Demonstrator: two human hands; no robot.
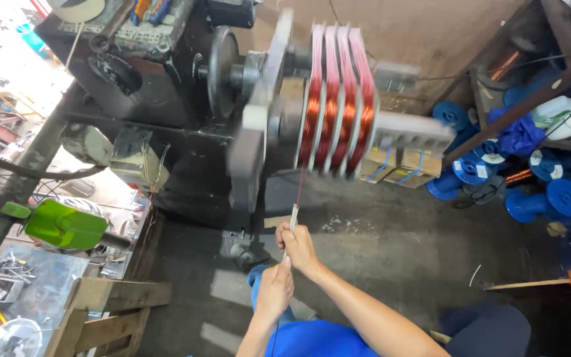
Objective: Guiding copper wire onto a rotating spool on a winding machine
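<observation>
Cluttered workshop, hands (pixel 285 268) guiding thin copper wire (pixel 301 187), blurred coil former (pixel 337 109)

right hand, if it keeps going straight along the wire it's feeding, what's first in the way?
Probably the copper coils on the blurred winding former. The right hand points up along the wire toward them, with nothing between as far as the picture shows; depth is unclear.

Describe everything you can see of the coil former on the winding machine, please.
The coil former sits on the machine's horizontal shaft, blurred as if spinning. It has pale pink plates set side by side, with reddish copper wire wound in the slots between them. A grey arm stands at its left and a pale grey bar sticks out at its right. A thin wire runs down from it to the right hand; the left hand is lower.
</observation>
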